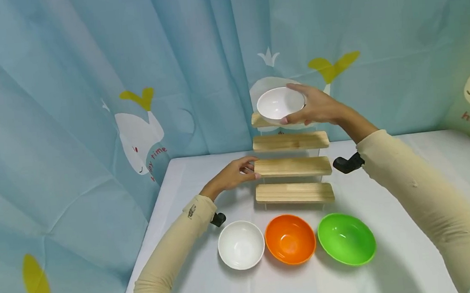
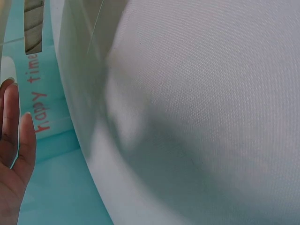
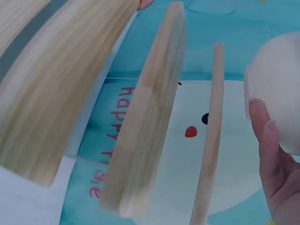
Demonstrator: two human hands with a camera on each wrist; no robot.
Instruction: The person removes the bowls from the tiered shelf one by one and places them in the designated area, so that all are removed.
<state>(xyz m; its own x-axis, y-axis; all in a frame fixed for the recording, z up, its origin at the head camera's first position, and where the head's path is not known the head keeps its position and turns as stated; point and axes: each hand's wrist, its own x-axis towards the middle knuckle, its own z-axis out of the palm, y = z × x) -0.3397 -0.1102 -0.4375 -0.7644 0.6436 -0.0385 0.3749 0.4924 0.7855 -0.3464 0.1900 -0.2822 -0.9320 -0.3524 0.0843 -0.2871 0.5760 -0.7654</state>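
Observation:
A white bowl [image 1: 280,104] is in my right hand [image 1: 318,105], the thumb on its near side and fingers at its far side. In the right wrist view a gap shows between this bowl [image 3: 279,93] and the top plank [image 3: 214,136]. My left hand [image 1: 234,174] grips the left end of a plank [image 1: 292,167], second from the bottom of a tiered wooden rack; the left wrist view shows only part of that hand [image 2: 14,145]. In front of the rack stand another white bowl [image 1: 241,245], an orange bowl [image 1: 290,239] and a green bowl [image 1: 346,239], side by side.
The rack's lowest plank [image 1: 294,193] lies just behind the row of bowls. A white cloth [image 1: 400,225] covers the table. Behind it hangs a light blue curtain [image 1: 202,74] with printed whales, close to the rack's top tier.

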